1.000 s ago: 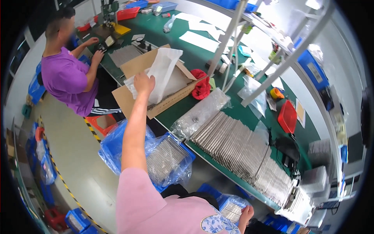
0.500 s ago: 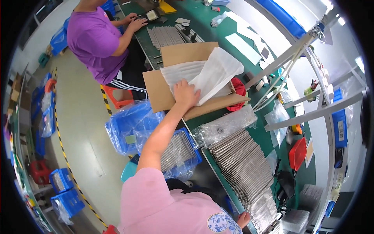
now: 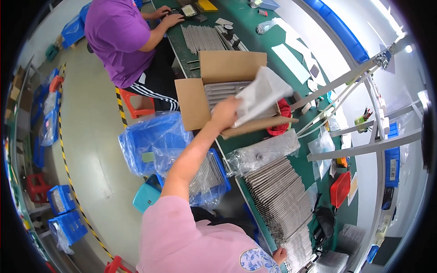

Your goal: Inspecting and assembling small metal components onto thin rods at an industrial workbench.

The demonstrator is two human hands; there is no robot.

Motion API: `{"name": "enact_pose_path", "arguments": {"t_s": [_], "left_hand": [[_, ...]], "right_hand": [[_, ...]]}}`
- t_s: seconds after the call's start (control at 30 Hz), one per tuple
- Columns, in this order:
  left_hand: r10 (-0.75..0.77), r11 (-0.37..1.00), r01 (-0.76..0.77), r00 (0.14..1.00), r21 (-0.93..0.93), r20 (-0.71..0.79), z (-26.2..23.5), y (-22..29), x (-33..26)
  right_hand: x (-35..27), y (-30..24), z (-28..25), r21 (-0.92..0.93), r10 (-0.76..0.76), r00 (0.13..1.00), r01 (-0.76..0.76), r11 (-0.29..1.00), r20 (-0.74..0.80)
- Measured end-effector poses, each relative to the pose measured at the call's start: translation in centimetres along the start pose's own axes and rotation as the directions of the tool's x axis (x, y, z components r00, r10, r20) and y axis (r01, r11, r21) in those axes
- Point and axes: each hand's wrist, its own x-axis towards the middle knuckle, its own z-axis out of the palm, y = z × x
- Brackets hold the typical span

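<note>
My left hand (image 3: 226,113) is closed on a white packing sheet (image 3: 263,96) and lifts it over an open cardboard box (image 3: 192,103). The flaps of this box are spread. Beneath the sheet, a grey layer of long parallel pieces (image 3: 218,94) shows in the box; I cannot make out what they are. Down by the table's near edge, my right hand (image 3: 280,256) rests beside a wide stack of thin metal rods (image 3: 277,200). Its fingers are mostly hidden.
A plastic-wrapped pack (image 3: 264,152) lies between box and rods. Blue plastic-lined bins (image 3: 154,136) stand left of the green table (image 3: 246,34). Across the far left, a co-worker in purple (image 3: 118,36) handles a small device. A metal frame (image 3: 364,148) reaches in from the right.
My left hand has drawn the white sheet up and to the right, so the grey layer in the box is now uncovered. My right hand stays by the rods.
</note>
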Motion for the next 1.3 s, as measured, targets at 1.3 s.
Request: {"name": "enact_pose_path", "arguments": {"t_s": [1.3], "left_hand": [[-0.710, 0.704, 0.670, 0.656, -0.237, -0.254, -9.3, -10.8, -3.7]], "right_hand": [[18.7, -34.0, 29.1, 0.052, -0.851, 0.212, 0.962, 0.269, 0.480]]}}
